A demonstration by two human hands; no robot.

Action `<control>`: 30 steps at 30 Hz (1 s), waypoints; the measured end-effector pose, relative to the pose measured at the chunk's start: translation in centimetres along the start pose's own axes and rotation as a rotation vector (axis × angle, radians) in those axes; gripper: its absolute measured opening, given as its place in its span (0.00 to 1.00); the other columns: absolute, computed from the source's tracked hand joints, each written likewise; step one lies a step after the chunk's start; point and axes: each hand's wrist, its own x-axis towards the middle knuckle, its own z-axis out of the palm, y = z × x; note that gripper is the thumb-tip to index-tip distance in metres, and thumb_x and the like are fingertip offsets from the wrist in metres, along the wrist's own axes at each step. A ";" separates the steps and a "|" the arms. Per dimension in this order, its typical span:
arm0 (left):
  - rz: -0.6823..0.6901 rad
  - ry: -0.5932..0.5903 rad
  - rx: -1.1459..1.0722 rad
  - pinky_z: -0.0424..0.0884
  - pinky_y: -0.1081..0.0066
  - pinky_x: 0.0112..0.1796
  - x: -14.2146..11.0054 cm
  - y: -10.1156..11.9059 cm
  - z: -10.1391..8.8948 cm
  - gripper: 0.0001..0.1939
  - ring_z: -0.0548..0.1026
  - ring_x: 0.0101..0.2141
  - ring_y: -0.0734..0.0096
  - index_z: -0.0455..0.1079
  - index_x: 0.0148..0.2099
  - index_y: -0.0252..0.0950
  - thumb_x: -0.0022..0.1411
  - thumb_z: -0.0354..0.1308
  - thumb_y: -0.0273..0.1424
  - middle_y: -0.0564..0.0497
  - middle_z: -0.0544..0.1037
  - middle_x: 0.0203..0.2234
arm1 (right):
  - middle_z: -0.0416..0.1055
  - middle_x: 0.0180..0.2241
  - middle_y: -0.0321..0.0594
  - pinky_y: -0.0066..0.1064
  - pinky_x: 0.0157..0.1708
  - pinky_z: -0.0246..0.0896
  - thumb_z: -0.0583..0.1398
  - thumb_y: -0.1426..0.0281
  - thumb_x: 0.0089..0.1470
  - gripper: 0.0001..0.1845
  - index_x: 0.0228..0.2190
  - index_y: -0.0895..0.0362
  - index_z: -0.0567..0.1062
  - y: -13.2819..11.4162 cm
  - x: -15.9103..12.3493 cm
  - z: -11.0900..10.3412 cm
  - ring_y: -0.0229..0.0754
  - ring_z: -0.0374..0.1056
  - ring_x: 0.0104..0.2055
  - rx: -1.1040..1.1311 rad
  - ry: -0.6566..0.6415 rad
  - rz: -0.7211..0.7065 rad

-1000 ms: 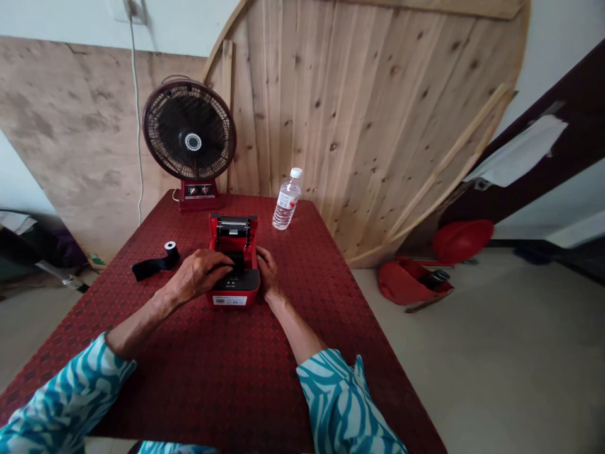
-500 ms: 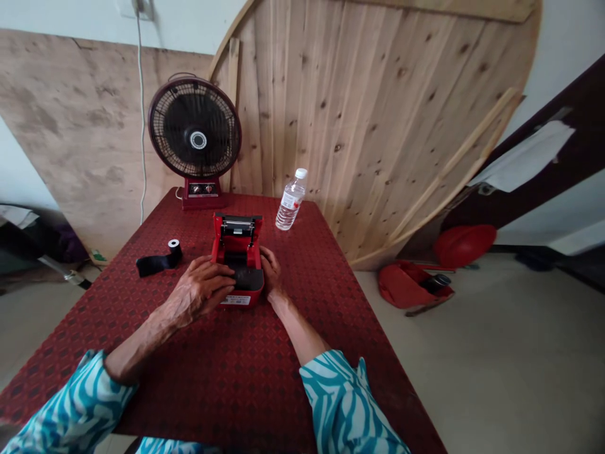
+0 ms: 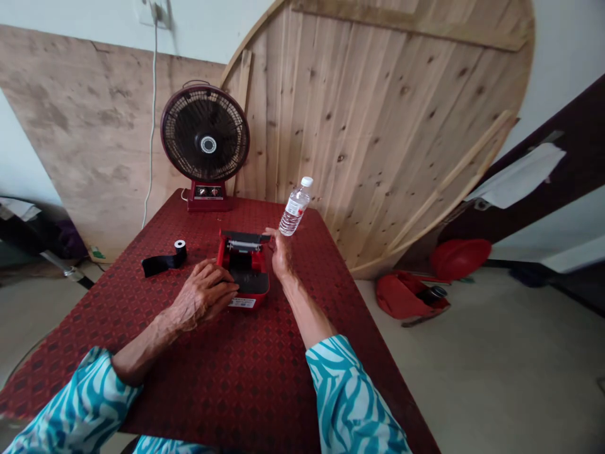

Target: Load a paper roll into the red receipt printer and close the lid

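A small red and black receipt printer (image 3: 246,277) sits in the middle of the red patterned table (image 3: 227,372), its hinged lid (image 3: 246,238) half lowered. My left hand (image 3: 203,299) rests curled against the printer's left front side, holding it. My right hand (image 3: 280,255) has risen to the lid's right corner and pinches it. A small paper roll (image 3: 179,246) with a black strip (image 3: 158,263) trailing from it lies to the left of the printer.
A clear water bottle (image 3: 295,207) stands just behind my right hand. A red table fan (image 3: 205,142) is at the table's far edge, against wooden boards (image 3: 378,107). A red helmet (image 3: 460,257) and a red bag (image 3: 409,296) lie on the floor at right.
My right hand left the printer's right side and moved up to the lid's corner. The lid has tilted down toward the body. My left hand slid slightly lower on the left side.
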 end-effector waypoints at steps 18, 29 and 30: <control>-0.302 0.085 0.022 0.64 0.56 0.48 -0.5 -1.8 0.5 0.17 0.70 0.47 0.59 0.70 0.53 0.37 0.68 0.45 0.31 0.43 0.75 0.49 | 0.71 0.49 0.40 0.42 0.59 0.53 0.60 0.60 0.49 0.14 0.37 0.52 0.76 0.4 -5.1 -0.6 0.45 0.64 0.54 0.016 -0.003 -0.031; -0.266 0.106 0.026 0.64 0.55 0.50 -0.6 -1.7 0.5 0.17 0.71 0.49 0.58 0.72 0.51 0.37 0.66 0.45 0.28 0.44 0.77 0.47 | 0.70 0.51 0.40 0.42 0.58 0.55 0.58 0.60 0.51 0.18 0.44 0.52 0.73 0.3 -5.7 -0.8 0.45 0.64 0.55 0.007 -0.046 -0.001; -0.284 0.109 -0.006 0.64 0.55 0.50 -0.7 -1.7 0.6 0.17 0.72 0.48 0.58 0.72 0.51 0.37 0.66 0.45 0.29 0.44 0.77 0.48 | 0.70 0.51 0.41 0.42 0.58 0.55 0.58 0.60 0.52 0.19 0.45 0.52 0.73 0.4 -5.8 -0.8 0.45 0.64 0.55 0.008 -0.043 0.000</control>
